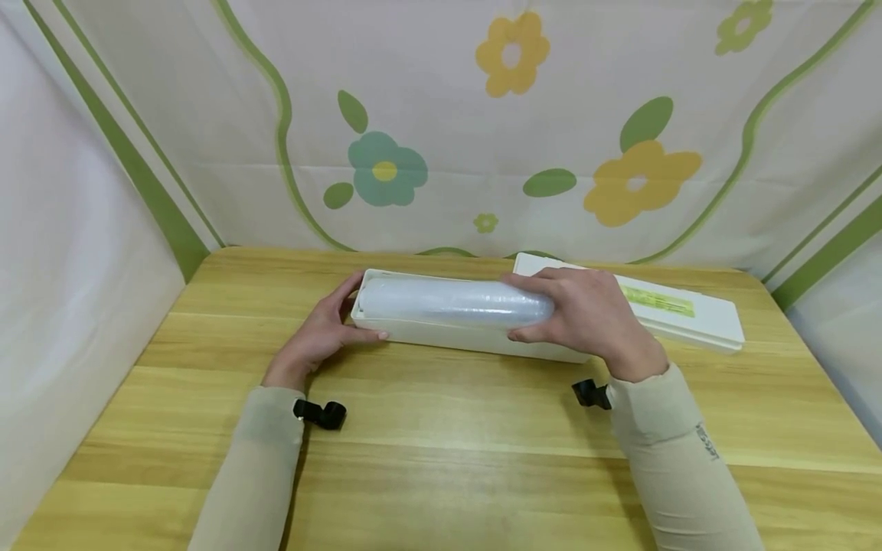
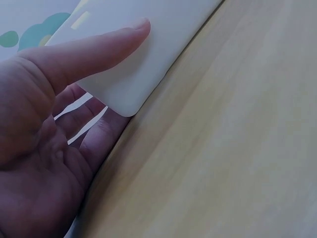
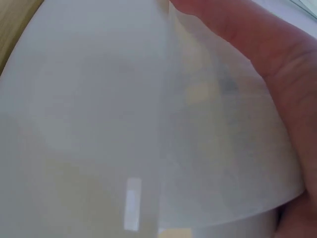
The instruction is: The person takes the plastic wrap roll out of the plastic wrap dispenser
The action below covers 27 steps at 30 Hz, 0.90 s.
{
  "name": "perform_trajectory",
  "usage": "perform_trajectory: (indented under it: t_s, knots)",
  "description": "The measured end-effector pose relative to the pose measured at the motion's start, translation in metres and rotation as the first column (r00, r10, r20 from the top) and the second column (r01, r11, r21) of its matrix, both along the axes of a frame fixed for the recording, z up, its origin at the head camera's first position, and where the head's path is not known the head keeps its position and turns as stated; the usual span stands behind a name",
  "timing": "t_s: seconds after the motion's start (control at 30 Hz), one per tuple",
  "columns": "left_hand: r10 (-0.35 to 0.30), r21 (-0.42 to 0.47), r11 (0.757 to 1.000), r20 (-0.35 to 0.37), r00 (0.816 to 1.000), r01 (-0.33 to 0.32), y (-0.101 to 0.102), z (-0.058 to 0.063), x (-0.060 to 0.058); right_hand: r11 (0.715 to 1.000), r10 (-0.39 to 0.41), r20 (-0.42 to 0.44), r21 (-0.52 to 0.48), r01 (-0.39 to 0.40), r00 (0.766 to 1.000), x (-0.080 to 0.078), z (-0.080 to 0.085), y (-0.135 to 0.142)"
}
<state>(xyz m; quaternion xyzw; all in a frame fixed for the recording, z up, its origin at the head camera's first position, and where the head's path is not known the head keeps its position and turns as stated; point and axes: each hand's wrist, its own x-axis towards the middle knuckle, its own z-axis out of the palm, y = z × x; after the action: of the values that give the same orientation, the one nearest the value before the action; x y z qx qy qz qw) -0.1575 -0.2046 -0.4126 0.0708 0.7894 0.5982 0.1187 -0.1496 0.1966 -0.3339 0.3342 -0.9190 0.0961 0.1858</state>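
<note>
Wood grain in yellow-brown bands runs across the table [image 1: 441, 467], whose far edge meets a white cloth backdrop [image 1: 441, 69]. Printed on that cloth are orange flowers [image 1: 530, 55], a teal flower [image 1: 370, 155] with a yellow centre, green leaves and a wavy green line [image 1: 284, 130]. Pale side hangings [image 1: 62, 260] close the space in at left and right, with green stripes near the corners. Faint creases cross the backdrop, and a soft gleam lies on the middle of the table.

Near the far edge, a long white box [image 1: 475, 341] stands open on the boards. A roll of clear film [image 1: 441, 300] lies lengthwise along its open top, the left end inside the walls; how far the right end stands clear is hard to tell. The left hand [image 1: 324, 329] grips the box's left end, thumb flat on the front wall and fingers behind. The right hand [image 1: 586, 306] clasps the roll's right end, fingers over the top and thumb at the near side. Behind that hand, a white lid [image 1: 710, 317] with a yellow-green label [image 1: 658, 301] lies slantwise. Beige sleeves [image 1: 678, 451] cover both forearms, a black fitting [image 1: 329, 415] at each wrist.
</note>
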Motion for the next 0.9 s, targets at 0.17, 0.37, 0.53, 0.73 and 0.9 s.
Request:
perform_trajectory:
  t_s: [0.17,0.37,0.53,0.73,0.9]
  knots:
    - [0.002,-0.005,1.0,0.0,1.0,-0.002,0.0,-0.002,0.0,0.999,0.006,-0.036,-0.051,-0.007,0.999,0.003,0.002,0.005]
    - [-0.001,0.012,1.0,-0.006,1.0,0.001,0.001,-0.004,-0.001,0.991,0.034,-0.113,-0.122,-0.048,0.993,0.008,0.009,0.011]
    - [0.001,0.021,1.0,0.001,1.0,-0.001,0.0,-0.002,-0.001,0.986,0.034,-0.133,-0.16,-0.056,0.991,0.015,0.018,0.013]
    - [0.0,0.016,1.0,0.006,1.0,0.0,-0.002,-0.001,-0.001,0.983,0.028,-0.115,-0.176,-0.049,0.993,0.018,0.024,0.015]
    - [0.003,0.008,1.0,0.004,1.0,-0.003,-0.002,-0.002,-0.001,0.981,0.038,-0.124,-0.184,-0.06,0.992,0.016,0.026,0.016]
